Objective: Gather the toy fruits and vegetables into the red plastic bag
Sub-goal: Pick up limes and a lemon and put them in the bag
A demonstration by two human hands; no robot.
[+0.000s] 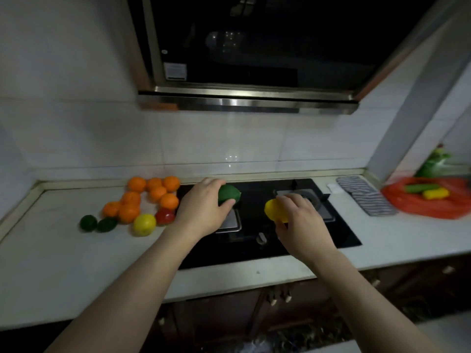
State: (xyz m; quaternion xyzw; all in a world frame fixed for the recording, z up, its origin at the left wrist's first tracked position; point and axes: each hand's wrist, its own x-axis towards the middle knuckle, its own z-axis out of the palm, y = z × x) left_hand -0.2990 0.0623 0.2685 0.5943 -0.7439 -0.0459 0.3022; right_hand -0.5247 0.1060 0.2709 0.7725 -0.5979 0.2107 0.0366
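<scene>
Over the stove (331, 238), we are gripping a green toy (230, 193) in our left fingers (227, 203) and a yellow toy (272, 211) in our right fingers (290, 200).

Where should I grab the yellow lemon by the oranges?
Probably around its round middle, from above and the near side. The yellow lemon lies at the pile's front edge, with an orange close behind and a red toy close beside it, so top and front are freest.
</scene>
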